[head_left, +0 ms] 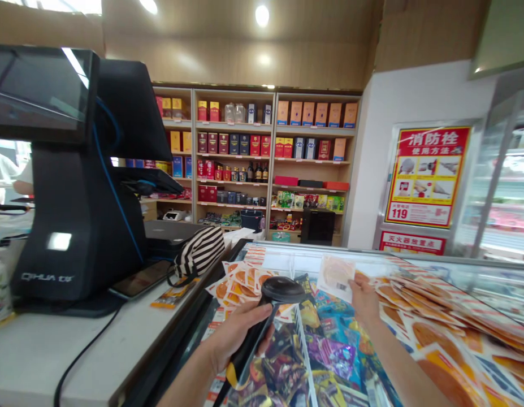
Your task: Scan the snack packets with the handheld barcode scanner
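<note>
My left hand [240,330] is wrapped round the handle of a black barcode scanner [282,289], its head tilted toward the right. In my right hand [366,297] is a flat, pale packet [336,277], pinched at its right edge, with a printed barcode facing me. Under both hands lies a glass-topped case [302,350] of colourful bagged goods. A fan of orange-and-white flat packets [238,282] rests just beyond the scanner, partly hidden by it. More flat packets [440,333] are heaped on the right, beside my right forearm.
On the left counter [66,350] stand a black checkout terminal [75,226], a phone [143,280] and a striped pouch [200,251]. A black cable [87,345] runs across that counter. Stocked shelves [234,152] line the back wall. Part of another person [3,169] shows at far left.
</note>
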